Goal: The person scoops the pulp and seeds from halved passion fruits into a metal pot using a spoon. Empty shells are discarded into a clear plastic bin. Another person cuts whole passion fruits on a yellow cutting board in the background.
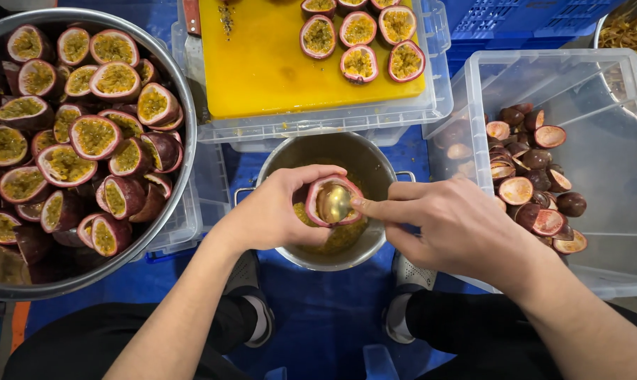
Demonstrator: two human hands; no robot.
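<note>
My left hand (279, 210) grips a halved passion fruit (317, 191) with a purple rind, cut face toward me, over a steel pot (374, 165). My right hand (453, 225) holds a metal spoon (334, 202) whose bowl sits inside the fruit half. Yellow pulp with seeds (341, 238) lies in the pot below the fruit.
A big steel basin (186, 112) at the left is heaped with pulp-filled halves. A clear plastic bin (614, 162) at the right holds scooped-out shells (533, 183). Behind the pot a yellow cutting board (262, 63) carries several cut halves. Blue floor and my two shoes lie below.
</note>
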